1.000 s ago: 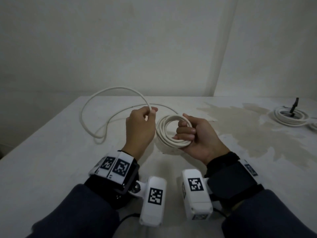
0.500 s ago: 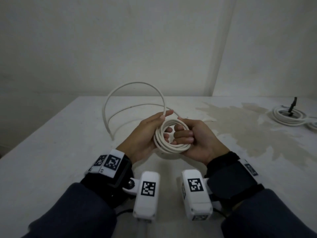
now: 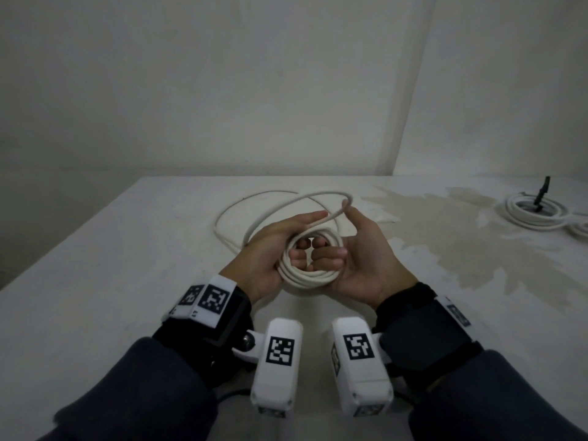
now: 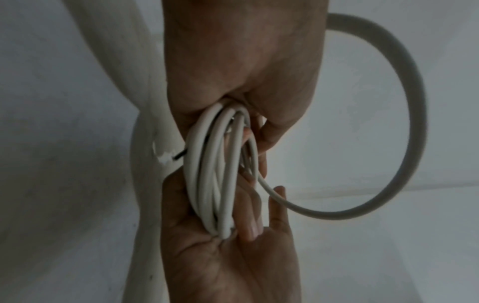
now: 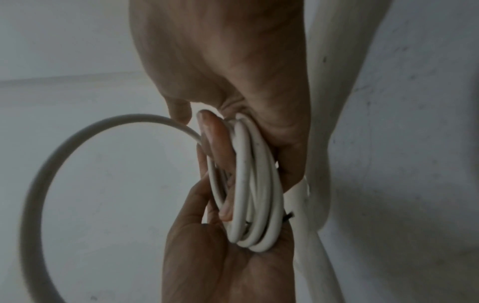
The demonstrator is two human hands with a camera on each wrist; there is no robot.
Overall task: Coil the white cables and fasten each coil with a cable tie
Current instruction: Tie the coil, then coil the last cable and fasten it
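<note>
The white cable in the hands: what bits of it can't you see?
- Head view: the coil's sides are hidden under the left hand and right hand.
- Head view: the tied coil far right is too small to show how its black tie is fastened.
- Left wrist view: the loose loop is blurred.

Dim, flat, greyish light throughout; soft shadows; wrist views soft, noisy, strongly warped toward edges.
</note>
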